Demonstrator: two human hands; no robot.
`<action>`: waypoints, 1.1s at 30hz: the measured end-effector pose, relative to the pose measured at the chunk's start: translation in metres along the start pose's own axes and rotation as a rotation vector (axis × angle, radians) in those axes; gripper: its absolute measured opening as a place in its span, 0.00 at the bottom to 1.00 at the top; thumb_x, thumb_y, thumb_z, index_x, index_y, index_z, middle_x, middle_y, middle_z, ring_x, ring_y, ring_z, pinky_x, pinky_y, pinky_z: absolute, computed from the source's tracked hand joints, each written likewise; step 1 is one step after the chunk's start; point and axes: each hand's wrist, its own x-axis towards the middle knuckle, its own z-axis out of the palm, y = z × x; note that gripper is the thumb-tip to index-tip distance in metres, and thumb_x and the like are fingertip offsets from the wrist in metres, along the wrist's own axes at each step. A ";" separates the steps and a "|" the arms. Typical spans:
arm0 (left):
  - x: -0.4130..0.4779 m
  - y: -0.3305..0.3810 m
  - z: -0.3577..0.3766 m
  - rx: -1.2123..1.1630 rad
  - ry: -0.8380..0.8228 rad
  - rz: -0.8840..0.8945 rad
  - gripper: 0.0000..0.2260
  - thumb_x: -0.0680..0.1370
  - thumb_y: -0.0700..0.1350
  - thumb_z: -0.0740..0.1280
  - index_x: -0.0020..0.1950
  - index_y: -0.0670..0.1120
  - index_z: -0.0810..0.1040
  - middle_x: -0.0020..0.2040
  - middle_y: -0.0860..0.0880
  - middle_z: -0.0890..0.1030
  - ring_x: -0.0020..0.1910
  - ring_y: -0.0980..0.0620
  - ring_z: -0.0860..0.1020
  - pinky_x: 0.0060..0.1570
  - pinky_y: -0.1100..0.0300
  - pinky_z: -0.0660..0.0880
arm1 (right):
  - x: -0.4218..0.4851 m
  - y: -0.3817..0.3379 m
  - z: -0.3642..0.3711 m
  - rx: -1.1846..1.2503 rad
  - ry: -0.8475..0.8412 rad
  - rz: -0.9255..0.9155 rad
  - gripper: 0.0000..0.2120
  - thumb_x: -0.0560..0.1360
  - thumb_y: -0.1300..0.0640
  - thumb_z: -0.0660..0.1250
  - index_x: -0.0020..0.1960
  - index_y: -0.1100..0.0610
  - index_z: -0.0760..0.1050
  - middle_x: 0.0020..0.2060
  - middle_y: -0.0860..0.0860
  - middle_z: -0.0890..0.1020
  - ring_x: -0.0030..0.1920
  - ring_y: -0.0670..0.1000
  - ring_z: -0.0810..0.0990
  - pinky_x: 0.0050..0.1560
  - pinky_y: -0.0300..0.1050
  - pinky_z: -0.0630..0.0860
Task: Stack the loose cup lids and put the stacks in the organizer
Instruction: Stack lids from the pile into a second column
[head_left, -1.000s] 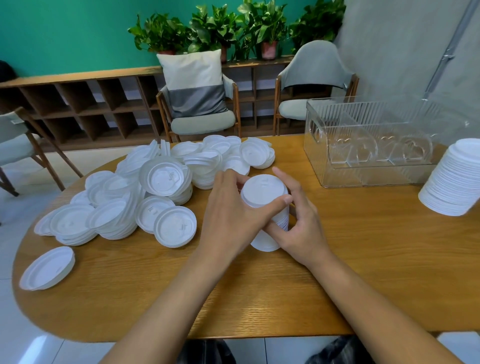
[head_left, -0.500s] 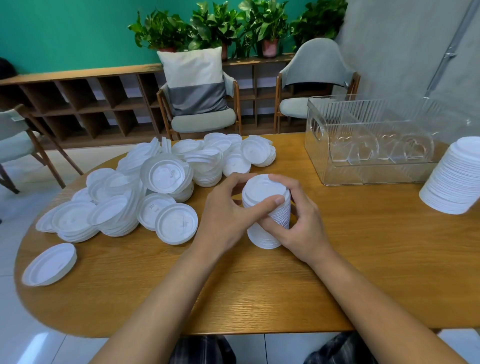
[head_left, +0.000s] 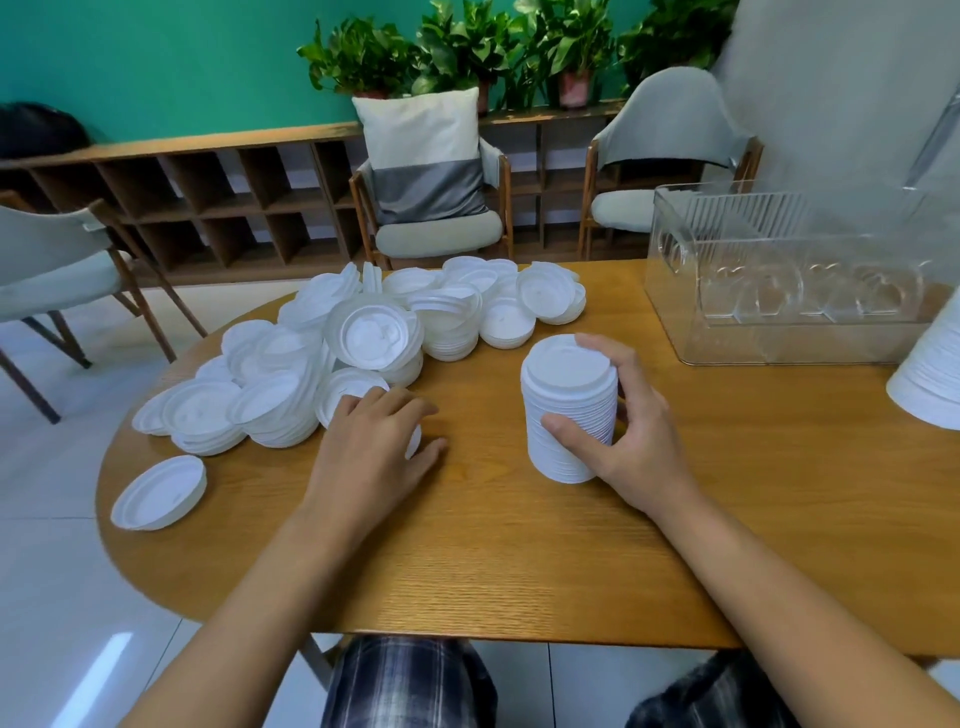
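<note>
The right hand (head_left: 634, 431) is wrapped round the stack (head_left: 566, 400), upright on the surface (head_left: 519, 545) left of the organizer (head_left: 779, 338). The left hand (head_left: 374, 452) lies flat, fingers loose, on a lid (head_left: 345, 389) at the near edge of the pile (head_left: 374, 338). Best, I'd say, to pinch that lid by its rim and seat it square on top while the right steadies.

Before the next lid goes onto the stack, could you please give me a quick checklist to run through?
1. Right hand grips the stack: ok.
2. Stack stands upright on the table: ok.
3. Left hand rests on a loose lid: ok, fingers flat, not yet gripping.
4. Pile of loose lids within the left hand's reach: ok.
5. Organizer has room: ok, no lids visible inside.
6. Top lid seated flush: cannot tell.
</note>
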 end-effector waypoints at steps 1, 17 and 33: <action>-0.002 -0.002 0.001 0.014 0.008 0.016 0.15 0.74 0.50 0.79 0.59 0.48 0.84 0.54 0.50 0.83 0.51 0.46 0.81 0.50 0.51 0.72 | 0.000 0.000 0.000 -0.001 0.002 0.000 0.33 0.71 0.40 0.76 0.72 0.43 0.68 0.65 0.34 0.77 0.67 0.45 0.77 0.61 0.39 0.76; -0.023 0.003 -0.004 -0.001 0.053 0.089 0.17 0.72 0.37 0.79 0.59 0.45 0.85 0.41 0.48 0.85 0.39 0.43 0.82 0.36 0.52 0.79 | 0.000 0.000 0.001 0.013 -0.012 -0.011 0.33 0.72 0.41 0.76 0.72 0.44 0.68 0.65 0.37 0.77 0.67 0.47 0.77 0.60 0.38 0.76; 0.032 0.032 0.002 -0.619 0.034 -0.274 0.09 0.71 0.46 0.82 0.49 0.49 0.87 0.42 0.57 0.84 0.45 0.58 0.81 0.48 0.63 0.77 | 0.000 -0.002 0.000 0.024 -0.010 -0.024 0.33 0.72 0.42 0.76 0.72 0.48 0.68 0.65 0.35 0.76 0.67 0.45 0.77 0.62 0.38 0.75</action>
